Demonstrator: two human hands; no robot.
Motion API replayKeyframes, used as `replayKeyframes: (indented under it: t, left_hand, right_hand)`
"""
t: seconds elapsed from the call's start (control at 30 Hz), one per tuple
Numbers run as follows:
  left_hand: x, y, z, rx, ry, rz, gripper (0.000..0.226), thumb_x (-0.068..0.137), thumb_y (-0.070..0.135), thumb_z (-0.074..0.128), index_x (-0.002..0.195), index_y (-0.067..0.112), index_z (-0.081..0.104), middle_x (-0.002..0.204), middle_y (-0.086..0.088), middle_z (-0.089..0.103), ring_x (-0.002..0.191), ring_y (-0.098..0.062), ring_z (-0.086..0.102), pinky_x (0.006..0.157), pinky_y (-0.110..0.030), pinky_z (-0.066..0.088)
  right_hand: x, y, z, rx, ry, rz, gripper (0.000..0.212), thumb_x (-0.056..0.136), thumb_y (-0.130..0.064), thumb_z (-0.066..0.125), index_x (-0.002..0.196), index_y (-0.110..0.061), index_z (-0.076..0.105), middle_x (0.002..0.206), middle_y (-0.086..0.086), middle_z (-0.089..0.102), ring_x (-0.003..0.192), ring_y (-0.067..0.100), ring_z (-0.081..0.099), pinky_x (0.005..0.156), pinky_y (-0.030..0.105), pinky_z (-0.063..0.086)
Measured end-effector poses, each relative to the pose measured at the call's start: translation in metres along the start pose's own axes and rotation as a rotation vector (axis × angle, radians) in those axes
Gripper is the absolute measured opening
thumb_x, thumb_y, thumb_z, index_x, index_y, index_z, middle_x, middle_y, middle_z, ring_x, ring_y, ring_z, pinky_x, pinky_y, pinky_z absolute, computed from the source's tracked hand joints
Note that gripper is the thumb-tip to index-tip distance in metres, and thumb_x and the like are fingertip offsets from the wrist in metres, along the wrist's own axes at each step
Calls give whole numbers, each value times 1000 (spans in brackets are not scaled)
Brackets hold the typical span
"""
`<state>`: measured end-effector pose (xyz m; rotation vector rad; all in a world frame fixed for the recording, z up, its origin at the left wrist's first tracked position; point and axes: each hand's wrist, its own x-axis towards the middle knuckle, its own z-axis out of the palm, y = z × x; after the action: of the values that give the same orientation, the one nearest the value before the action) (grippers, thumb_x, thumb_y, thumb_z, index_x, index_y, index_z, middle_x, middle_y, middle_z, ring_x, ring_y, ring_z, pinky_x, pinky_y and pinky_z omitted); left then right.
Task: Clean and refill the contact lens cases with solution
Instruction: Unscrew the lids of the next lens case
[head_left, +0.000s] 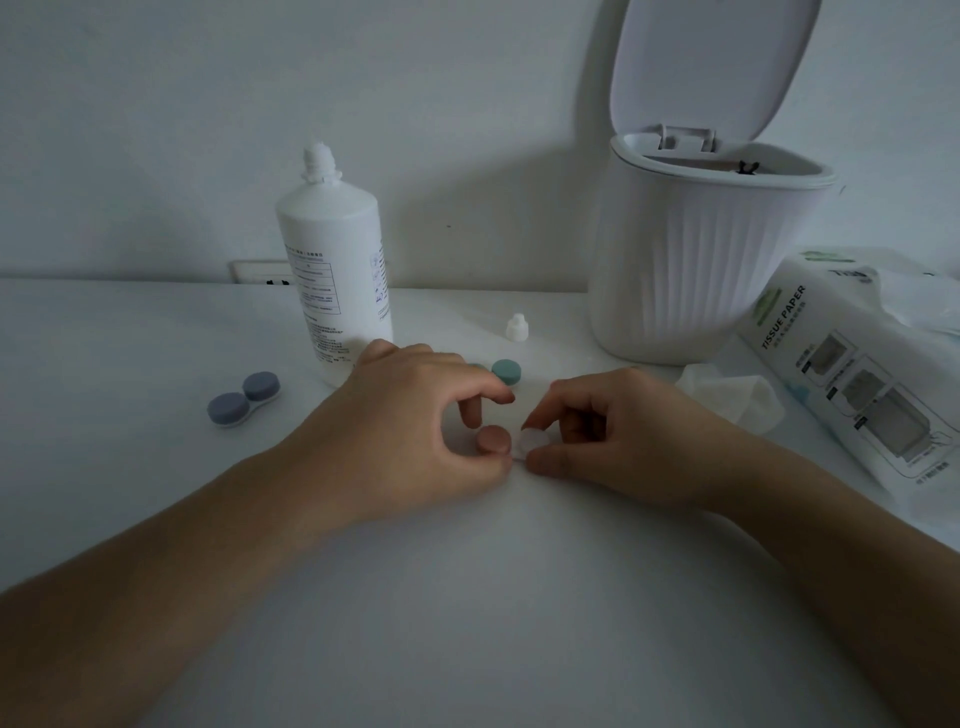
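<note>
A pink-capped lens case (493, 439) lies on the white table between my hands. My left hand (410, 415) pinches its pink cap with thumb and fingers. My right hand (613, 436) grips the case's white uncapped end (534, 442). A blue-grey lens case (244, 397) with both caps on lies to the left. A green cap (506, 371) of another case shows behind my left hand, the rest hidden. The white solution bottle (335, 270) stands uncapped behind my left hand. Its small white cap (517, 327) stands on the table to the right.
A white ribbed bin (691, 260) with its lid up stands at the back right. A tissue paper pack (852, 374) lies at the right edge, with a crumpled tissue (732, 395) beside it. A wall socket (260, 271) sits behind the bottle.
</note>
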<state>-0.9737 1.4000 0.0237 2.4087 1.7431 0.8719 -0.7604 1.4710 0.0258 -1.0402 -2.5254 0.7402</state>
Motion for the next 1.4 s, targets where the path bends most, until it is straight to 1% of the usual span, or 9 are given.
replayKeyframes:
  t: [0.2,0.37,0.47,0.57,0.7,0.8,1.0,1.23,1.4]
  left_hand:
    - [-1,1,-1,21,4,-13,22,76,54,64,85,37,73,84,19,64,78,5,50,83,-29,32]
    - [0,-3,-5,52,44,-63,29,71,63,72,72,36,63,79,18,62,77,3,52,81,-27,35]
    - [-1,-2,-5,-12,33,-74,25,73,58,76,83,36,69,83,18,63,79,7,51,77,-26,33]
    - [-1,1,-2,-9,-21,-54,27,76,56,66,96,40,73,89,18,63,81,7,49,83,-29,34]
    - [-1,0,-4,51,-55,-55,38,69,67,50,83,38,71,86,18,61,85,-3,50,86,-30,34]
    - [0,-3,-7,99,-17,-56,38,67,71,53,75,35,63,81,20,58,81,-3,50,86,-31,34]
    - [-1,0,-5,18,-101,-56,42,71,62,55,105,43,70,96,19,63,90,0,49,89,-30,34]
    - [2,-5,-7,70,-64,-52,42,64,75,49,74,36,63,86,20,58,86,1,49,84,-29,32]
    - [1,-1,-5,2,-104,-48,47,68,68,46,98,41,70,94,18,60,91,-3,51,90,-33,38]
  right_hand:
    - [0,0,0,6,-4,-2,14,80,-41,79,85,-42,65,60,-24,56,55,-1,51,57,11,40]
    - [0,1,1,18,4,-5,13,80,-41,79,88,-39,68,59,-21,56,54,0,49,56,14,38]
    - [0,1,1,13,0,-1,14,80,-43,78,88,-39,68,60,-23,57,54,0,49,56,12,39]
    - [0,1,1,10,-2,2,15,80,-43,78,89,-39,68,60,-24,56,54,0,50,57,12,40]
    - [0,2,1,13,5,-2,14,79,-42,79,87,-39,68,61,-23,56,54,0,50,56,12,39]
    - [0,2,1,6,6,-6,14,79,-43,78,88,-39,68,62,-23,57,54,0,50,57,13,39]
    - [0,3,1,10,8,3,17,78,-45,78,91,-37,70,63,-23,58,55,0,51,58,13,41]
    - [-1,2,1,2,13,9,15,79,-43,79,88,-39,68,61,-22,57,55,0,51,58,16,40]
    - [-1,1,0,-6,7,16,17,79,-43,79,92,-35,71,62,-23,57,55,-1,51,59,15,42]
